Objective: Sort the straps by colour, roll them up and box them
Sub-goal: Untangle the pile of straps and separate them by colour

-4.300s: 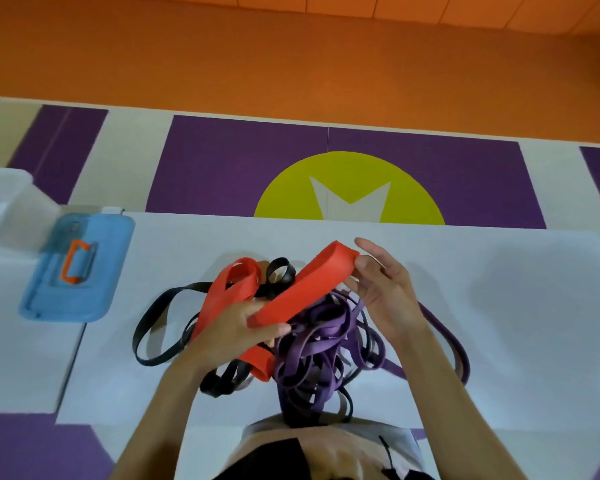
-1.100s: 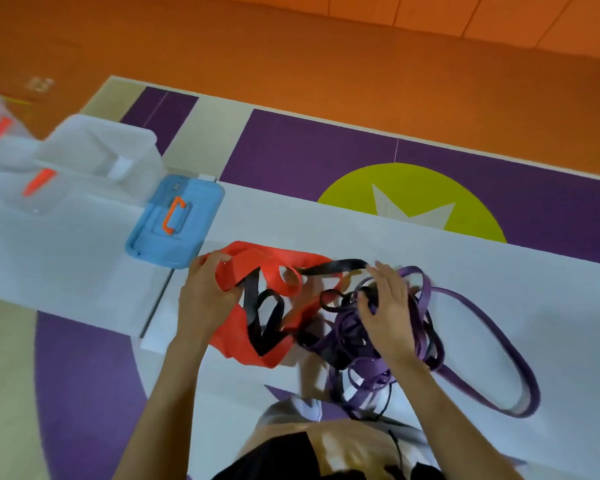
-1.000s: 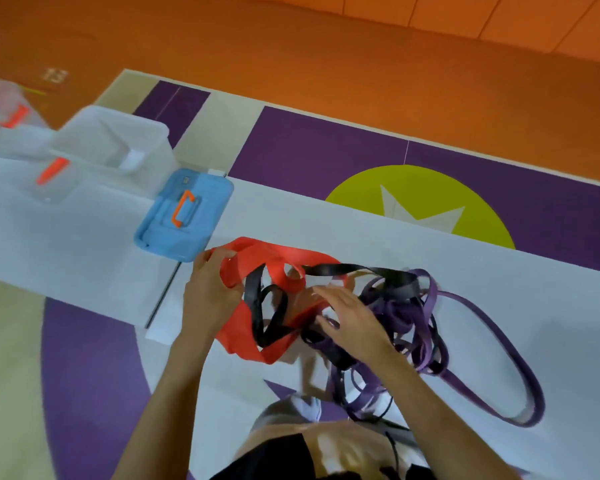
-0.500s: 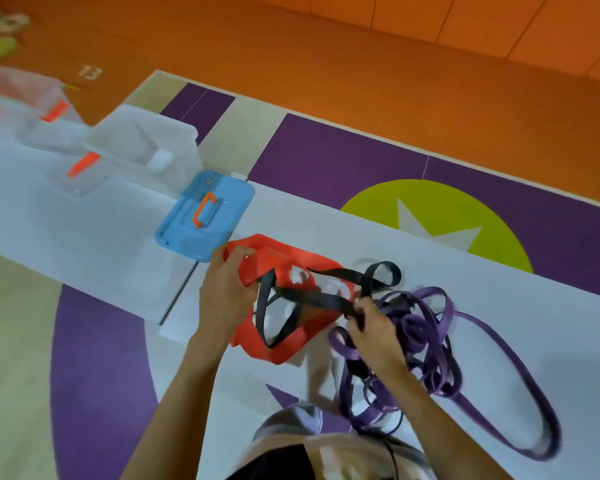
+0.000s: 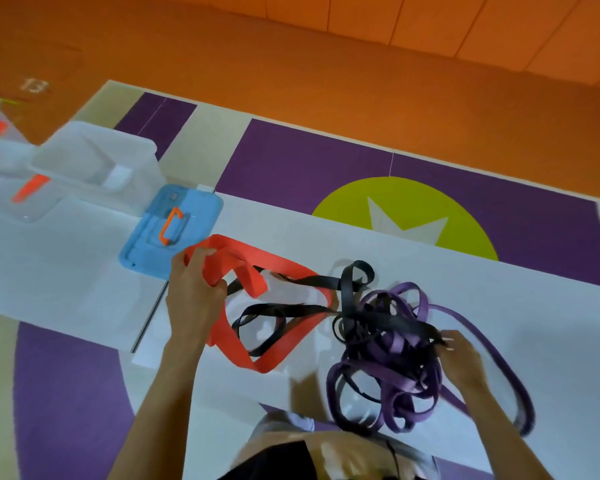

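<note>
My right hand dragged black strap away from blue lid, pinching it; left hand grips red strap. Interlaced, so pulling may knot.

Two hands are at the bench, a left hand and a right hand. I count one red strap, one blue lid and at least two clear boxes. The black straps and purple straps are too tangled to count.

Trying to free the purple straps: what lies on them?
Black straps cross over the purple straps; the right hand pinches one. Deeper layers of the heap are covered.
</note>
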